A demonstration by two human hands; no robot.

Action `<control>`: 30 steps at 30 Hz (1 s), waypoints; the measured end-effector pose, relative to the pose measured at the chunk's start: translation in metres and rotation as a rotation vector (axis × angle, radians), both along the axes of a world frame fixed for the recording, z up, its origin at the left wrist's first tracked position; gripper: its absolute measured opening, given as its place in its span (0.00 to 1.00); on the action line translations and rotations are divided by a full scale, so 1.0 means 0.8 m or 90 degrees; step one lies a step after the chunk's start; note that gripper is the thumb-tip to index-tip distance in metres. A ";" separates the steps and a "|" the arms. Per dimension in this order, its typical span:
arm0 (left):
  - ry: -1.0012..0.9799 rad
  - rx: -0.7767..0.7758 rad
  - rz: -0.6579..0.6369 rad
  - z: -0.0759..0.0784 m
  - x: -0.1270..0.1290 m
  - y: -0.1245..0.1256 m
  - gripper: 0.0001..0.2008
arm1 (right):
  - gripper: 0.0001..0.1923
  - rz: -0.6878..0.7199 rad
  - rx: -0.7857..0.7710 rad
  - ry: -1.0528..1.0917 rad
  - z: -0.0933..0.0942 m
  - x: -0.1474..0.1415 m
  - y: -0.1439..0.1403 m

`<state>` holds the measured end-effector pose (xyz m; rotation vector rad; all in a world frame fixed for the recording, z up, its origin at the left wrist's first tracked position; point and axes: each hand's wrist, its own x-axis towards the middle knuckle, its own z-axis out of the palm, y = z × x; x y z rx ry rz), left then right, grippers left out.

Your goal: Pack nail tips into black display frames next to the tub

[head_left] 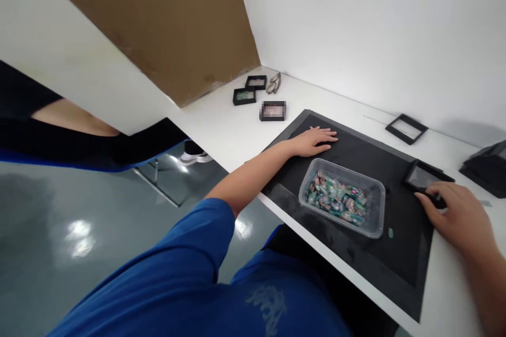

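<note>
My left hand lies flat with fingers spread on a black mat, beyond a clear plastic tub. The tub holds many small polished stones in green, pink and grey. At the mat's right side, my right hand has thumb and fingers closed on the near edge of a black display frame with a clear window. Its fingers partly cover that edge. A single small green stone rests on the mat just right of the tub.
Another black frame leans near the wall. Dark stacked items sit at the far right. At the back left are small black frames with contents and a pair of glasses. Beyond the left partition, part of another person shows.
</note>
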<state>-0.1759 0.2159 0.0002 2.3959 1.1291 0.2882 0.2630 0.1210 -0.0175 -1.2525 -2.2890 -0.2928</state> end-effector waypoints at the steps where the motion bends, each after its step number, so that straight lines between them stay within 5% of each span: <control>1: 0.000 0.000 0.000 -0.001 0.000 0.001 0.24 | 0.18 -0.004 -0.004 -0.009 0.002 -0.002 -0.001; 16: -0.014 -0.001 0.001 -0.006 -0.004 0.005 0.25 | 0.13 -0.008 -0.079 0.041 0.000 0.000 -0.004; 30: -0.011 -0.002 0.001 -0.010 -0.006 0.009 0.26 | 0.12 -0.013 -0.043 0.033 0.001 -0.004 -0.004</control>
